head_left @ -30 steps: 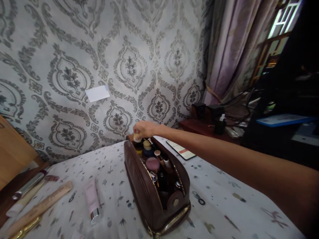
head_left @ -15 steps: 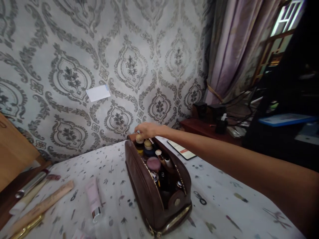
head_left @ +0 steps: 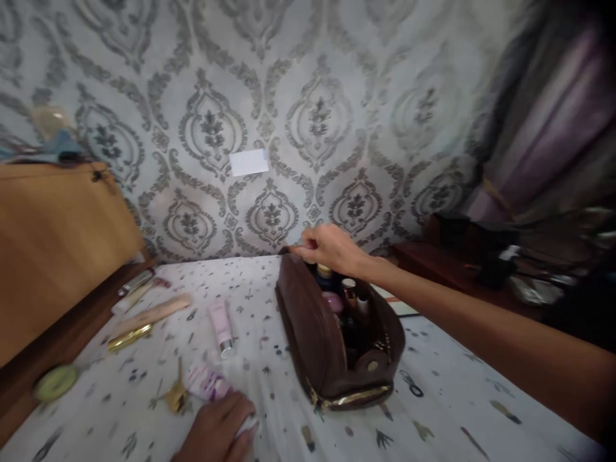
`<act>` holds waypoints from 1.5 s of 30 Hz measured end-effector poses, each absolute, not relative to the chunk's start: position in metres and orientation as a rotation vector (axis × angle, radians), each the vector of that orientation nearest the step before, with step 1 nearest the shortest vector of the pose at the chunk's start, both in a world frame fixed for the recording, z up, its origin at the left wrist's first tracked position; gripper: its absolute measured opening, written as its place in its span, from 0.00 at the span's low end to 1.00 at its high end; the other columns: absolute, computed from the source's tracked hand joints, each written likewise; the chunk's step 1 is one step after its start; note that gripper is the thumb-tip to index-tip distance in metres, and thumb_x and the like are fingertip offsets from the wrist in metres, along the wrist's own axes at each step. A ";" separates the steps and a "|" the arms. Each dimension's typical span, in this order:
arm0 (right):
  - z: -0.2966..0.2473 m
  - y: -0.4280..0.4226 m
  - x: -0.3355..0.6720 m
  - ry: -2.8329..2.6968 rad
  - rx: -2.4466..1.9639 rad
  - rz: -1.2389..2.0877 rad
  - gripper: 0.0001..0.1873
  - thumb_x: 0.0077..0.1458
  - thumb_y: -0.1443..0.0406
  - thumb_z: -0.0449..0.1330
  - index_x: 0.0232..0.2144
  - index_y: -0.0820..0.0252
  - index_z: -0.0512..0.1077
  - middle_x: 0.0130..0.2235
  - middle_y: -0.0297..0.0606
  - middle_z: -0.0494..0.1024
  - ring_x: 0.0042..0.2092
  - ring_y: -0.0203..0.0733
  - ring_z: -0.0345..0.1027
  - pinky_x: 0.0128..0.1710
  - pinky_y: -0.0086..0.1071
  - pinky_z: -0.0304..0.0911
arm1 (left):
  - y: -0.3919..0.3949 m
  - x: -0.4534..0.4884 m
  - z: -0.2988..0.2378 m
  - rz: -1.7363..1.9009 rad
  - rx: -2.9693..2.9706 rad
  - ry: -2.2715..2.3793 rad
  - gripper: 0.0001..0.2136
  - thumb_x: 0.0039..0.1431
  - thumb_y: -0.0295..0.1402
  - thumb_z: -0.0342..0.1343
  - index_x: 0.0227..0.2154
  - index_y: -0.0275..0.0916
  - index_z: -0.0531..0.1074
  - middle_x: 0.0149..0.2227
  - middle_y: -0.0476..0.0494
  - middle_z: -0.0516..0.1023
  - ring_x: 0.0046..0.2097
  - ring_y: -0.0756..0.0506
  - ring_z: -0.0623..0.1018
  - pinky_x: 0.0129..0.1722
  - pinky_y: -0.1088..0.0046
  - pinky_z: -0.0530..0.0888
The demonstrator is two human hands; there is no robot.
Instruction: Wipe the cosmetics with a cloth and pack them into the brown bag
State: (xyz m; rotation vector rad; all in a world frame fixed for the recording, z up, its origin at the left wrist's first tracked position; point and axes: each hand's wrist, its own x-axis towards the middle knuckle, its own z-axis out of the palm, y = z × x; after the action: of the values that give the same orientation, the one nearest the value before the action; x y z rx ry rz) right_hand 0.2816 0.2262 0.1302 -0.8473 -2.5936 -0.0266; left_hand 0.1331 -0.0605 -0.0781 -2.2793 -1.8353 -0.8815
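A brown leather cosmetics bag [head_left: 317, 333] stands unzipped on the patterned bedsheet [head_left: 269, 423], packed with several bottles and tubes [head_left: 344, 298]. My right hand [head_left: 332, 249] reaches over the bag's far end, fingers curled and pinched at its rim; what they hold is hidden. At the bottom edge, my left hand [head_left: 219, 430] rests on the sheet with its fingers closed round a small whitish item beside a pink-and-white packet [head_left: 208, 380].
Loose cosmetics lie left of the bag: a pink tube [head_left: 220, 326], a beige stick [head_left: 151, 313], a gold tube [head_left: 129, 337], a gold clip [head_left: 176, 396], a green round case [head_left: 55, 382]. A wooden headboard [head_left: 52, 244] stands left; a dark side table [head_left: 457, 256] right.
The camera has swung left and down, so the bag sits further right. My left hand has come into view at the bottom. My right hand stays at the bag's far end.
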 end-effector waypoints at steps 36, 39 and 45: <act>-0.058 0.010 0.251 -2.066 -0.358 1.801 0.18 0.53 0.50 0.61 0.25 0.57 0.72 0.24 0.34 0.73 0.27 0.39 0.67 0.29 0.32 0.61 | -0.152 -0.042 -0.007 -0.644 -0.829 -2.581 0.11 0.62 0.36 0.51 0.40 0.35 0.73 0.43 0.35 0.71 0.47 0.36 0.72 0.43 0.59 0.72; -0.052 0.010 0.248 -1.720 -0.408 2.214 0.21 0.51 0.46 0.63 0.32 0.58 0.75 0.30 0.36 0.78 0.28 0.38 0.71 0.28 0.30 0.63 | -0.125 -0.002 -0.003 -0.855 -1.086 -2.498 0.09 0.61 0.35 0.53 0.40 0.37 0.72 0.40 0.43 0.74 0.44 0.44 0.75 0.45 0.68 0.72; -0.039 0.019 0.249 -1.076 -0.392 2.704 0.18 0.55 0.51 0.63 0.36 0.61 0.74 0.36 0.40 0.80 0.41 0.41 0.76 0.43 0.35 0.70 | -0.079 0.114 -0.013 -1.532 -1.757 -2.059 0.07 0.57 0.32 0.59 0.38 0.40 0.72 0.40 0.45 0.72 0.45 0.44 0.74 0.46 0.67 0.70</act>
State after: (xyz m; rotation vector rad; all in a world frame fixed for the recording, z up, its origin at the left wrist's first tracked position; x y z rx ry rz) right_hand 0.2493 0.0194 -0.0389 -0.3921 -1.0756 2.7037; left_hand 0.1143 -0.0791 -0.0129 -1.7571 -2.0592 -1.5325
